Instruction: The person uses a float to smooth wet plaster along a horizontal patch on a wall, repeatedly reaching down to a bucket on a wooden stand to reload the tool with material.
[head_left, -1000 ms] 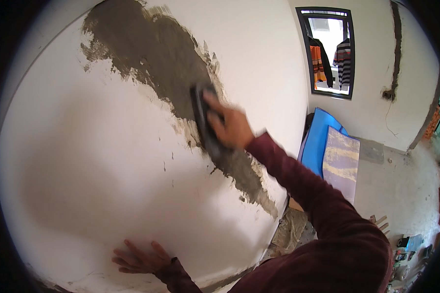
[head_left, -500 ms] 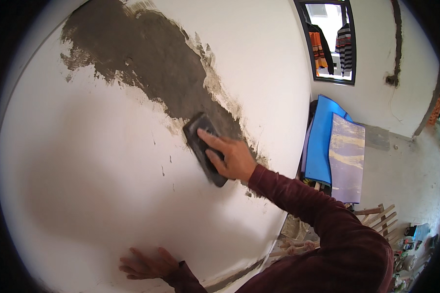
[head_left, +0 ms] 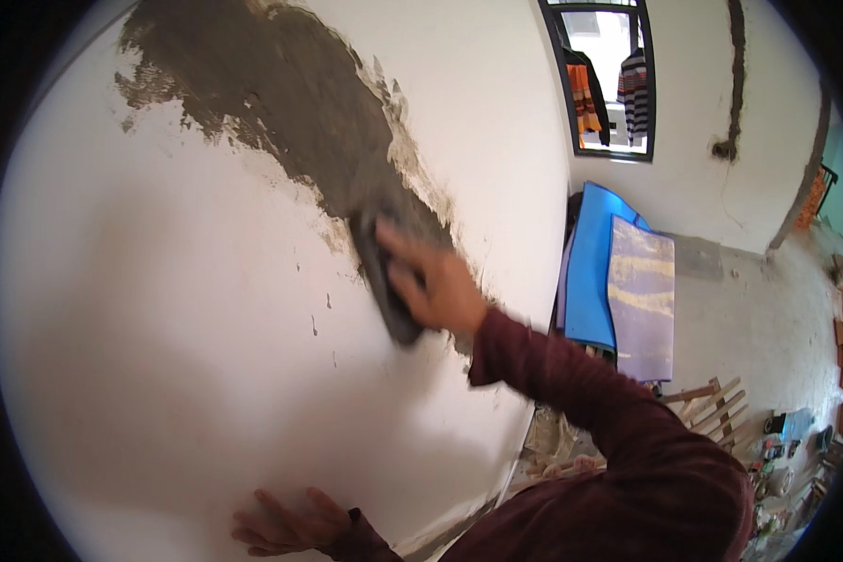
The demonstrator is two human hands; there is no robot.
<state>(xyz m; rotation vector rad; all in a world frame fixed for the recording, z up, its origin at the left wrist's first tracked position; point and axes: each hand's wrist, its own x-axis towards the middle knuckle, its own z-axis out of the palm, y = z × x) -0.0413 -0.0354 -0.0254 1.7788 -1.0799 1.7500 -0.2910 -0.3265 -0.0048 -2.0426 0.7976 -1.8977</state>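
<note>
A long diagonal band of dark gray, wet-looking plaster (head_left: 281, 103) with ragged edges runs down the white wall (head_left: 159, 328). My right hand (head_left: 421, 281) grips a dark rectangular float (head_left: 375, 253) on the lower part of the band, at its left edge; hand and float are blurred. My left hand (head_left: 286, 520) lies against the white wall near the bottom, fingers spread.
To the right lean blue (head_left: 585, 262) and lilac mats (head_left: 642, 290). Wooden slats (head_left: 712, 412) and assorted tools (head_left: 787, 440) lie on the gray floor (head_left: 749, 309). A window (head_left: 598, 80) with hanging clothes and a dark filled channel (head_left: 735, 75) mark the far wall.
My right hand moved the float down the band between the first two frames, then slightly back up. The view shifted a little. My left hand stays spread on the wall.
</note>
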